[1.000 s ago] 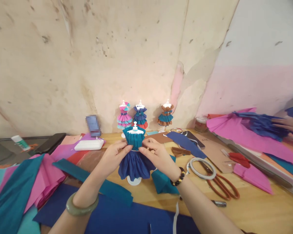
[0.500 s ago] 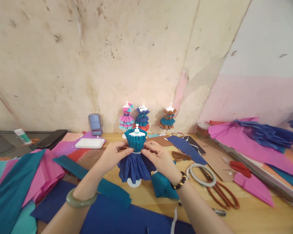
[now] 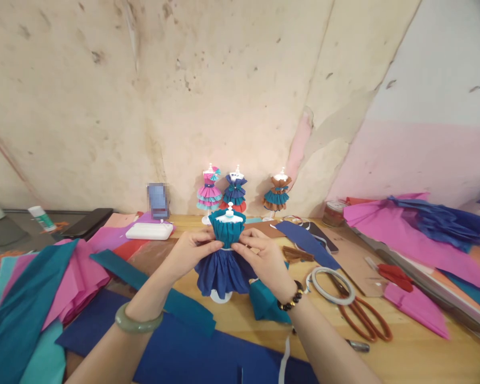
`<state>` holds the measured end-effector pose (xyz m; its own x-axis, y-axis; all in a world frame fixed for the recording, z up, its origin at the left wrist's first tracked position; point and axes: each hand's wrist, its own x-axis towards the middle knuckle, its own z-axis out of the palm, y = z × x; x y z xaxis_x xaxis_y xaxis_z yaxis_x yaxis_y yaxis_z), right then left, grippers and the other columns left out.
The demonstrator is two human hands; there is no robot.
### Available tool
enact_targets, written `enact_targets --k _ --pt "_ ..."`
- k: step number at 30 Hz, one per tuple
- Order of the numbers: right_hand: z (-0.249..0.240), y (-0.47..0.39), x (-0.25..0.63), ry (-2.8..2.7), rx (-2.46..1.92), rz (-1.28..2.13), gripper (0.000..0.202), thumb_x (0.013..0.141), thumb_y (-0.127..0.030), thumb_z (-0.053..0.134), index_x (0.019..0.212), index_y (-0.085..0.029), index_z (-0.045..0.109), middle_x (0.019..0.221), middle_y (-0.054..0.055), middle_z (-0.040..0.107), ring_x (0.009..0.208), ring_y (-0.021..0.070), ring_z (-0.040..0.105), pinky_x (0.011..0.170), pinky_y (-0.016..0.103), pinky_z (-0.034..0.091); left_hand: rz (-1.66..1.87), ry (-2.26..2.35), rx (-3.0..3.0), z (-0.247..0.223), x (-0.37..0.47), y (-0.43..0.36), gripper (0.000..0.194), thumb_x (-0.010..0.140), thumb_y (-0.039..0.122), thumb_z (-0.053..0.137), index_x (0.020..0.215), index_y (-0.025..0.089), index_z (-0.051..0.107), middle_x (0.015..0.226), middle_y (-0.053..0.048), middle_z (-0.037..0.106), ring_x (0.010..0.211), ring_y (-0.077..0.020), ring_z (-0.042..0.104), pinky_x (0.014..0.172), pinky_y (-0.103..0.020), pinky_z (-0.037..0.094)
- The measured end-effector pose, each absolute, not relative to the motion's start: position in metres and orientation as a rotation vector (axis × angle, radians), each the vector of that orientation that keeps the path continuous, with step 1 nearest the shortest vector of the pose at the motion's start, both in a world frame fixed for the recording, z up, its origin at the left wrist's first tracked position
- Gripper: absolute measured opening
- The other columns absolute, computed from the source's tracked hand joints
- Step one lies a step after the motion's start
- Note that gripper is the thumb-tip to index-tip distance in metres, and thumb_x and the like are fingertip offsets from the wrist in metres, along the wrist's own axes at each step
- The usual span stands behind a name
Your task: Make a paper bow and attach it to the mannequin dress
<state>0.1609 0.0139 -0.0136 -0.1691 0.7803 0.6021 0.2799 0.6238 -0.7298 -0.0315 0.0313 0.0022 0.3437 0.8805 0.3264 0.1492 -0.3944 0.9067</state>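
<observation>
On the wooden table [image 3: 428,360], left hand [image 3: 190,255] and right hand [image 3: 266,260], nearly closed, pinch opposite waist sides of the upright miniature dress [image 3: 224,273], grip location unchanged, indicating work remains at the waist.

a stained wall [image 3: 224,96] rises behind. before it stand a pink dress [image 3: 209,193], a blue dress [image 3: 235,188] just beside, and a brown dress [image 3: 278,192] apart. leftward, a phone [image 3: 157,200] stands behind a white case [image 3: 149,231]; beyond, a glue stick [image 3: 43,219]. rightward, a ring [image 3: 345,301] overlaps scissors [image 3: 365,320], with a jar [image 3: 333,214] near the wall.
</observation>
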Motion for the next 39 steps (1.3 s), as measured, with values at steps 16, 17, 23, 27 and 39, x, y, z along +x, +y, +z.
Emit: enact_targets --k 16,17,23,27,39 --pt "-0.011 0.011 0.160 -1.743 -0.914 0.573 0.019 0.082 -0.029 0.066 0.067 -0.019 0.061 0.080 0.002 0.055 0.073 0.0151 0.055 0.069 0.028 0.046 1.084 0.867 1.850 0.001 -0.034 0.033 0.030 0.077 0.034 0.068 0.101 0.019 0.074 0.103 -0.009 0.073 0.099 -0.0282 0.065 0.089 -0.038 0.050" --pt "-0.011 0.011 0.159 -1.735 -0.920 0.560 0.020 0.082 -0.029 0.066 0.065 -0.019 0.060 0.080 0.002 0.055 0.073 0.0153 0.055 0.070 0.028 0.046 1.090 0.863 1.866 0.001 -0.034 0.033 0.027 0.078 0.034 0.067 0.098 0.019 0.075 0.103 -0.009 0.073 0.100 -0.0282 0.065 0.089 -0.038 0.050" --pt "-0.011 0.011 0.158 -1.726 -0.936 0.546 0.012 0.082 -0.029 0.066 0.075 -0.019 0.064 0.086 0.003 0.058 0.079 0.0170 0.058 0.076 0.029 0.047 1.004 0.792 1.873 0.011 -0.040 0.027 0.042 0.079 0.034 0.068 0.118 0.019 0.066 0.117 -0.011 0.068 0.109 -0.0298 0.061 0.096 -0.040 0.046" --pt "-0.011 0.010 0.157 -1.748 -0.935 0.523 0.012 0.083 -0.028 0.065 0.076 -0.020 0.063 0.085 0.003 0.057 0.080 0.0175 0.058 0.076 0.030 0.047 1.131 0.686 1.639 0.019 -0.035 0.017 0.047 0.082 0.038 0.064 0.123 0.016 0.062 0.121 -0.012 0.065 0.112 -0.0286 0.059 0.098 -0.039 0.045" --pt "-0.011 0.001 0.151 -1.790 -0.904 0.508 0.009 0.083 -0.025 0.065 0.076 -0.020 0.062 0.085 0.003 0.057 0.079 0.0164 0.056 0.073 0.027 0.048 1.309 0.814 1.249 0.024 -0.020 0.006 0.032 0.076 0.037 0.071 0.100 0.016 0.074 0.091 -0.006 0.075 0.084 -0.0177 0.067 0.085 -0.030 0.050"
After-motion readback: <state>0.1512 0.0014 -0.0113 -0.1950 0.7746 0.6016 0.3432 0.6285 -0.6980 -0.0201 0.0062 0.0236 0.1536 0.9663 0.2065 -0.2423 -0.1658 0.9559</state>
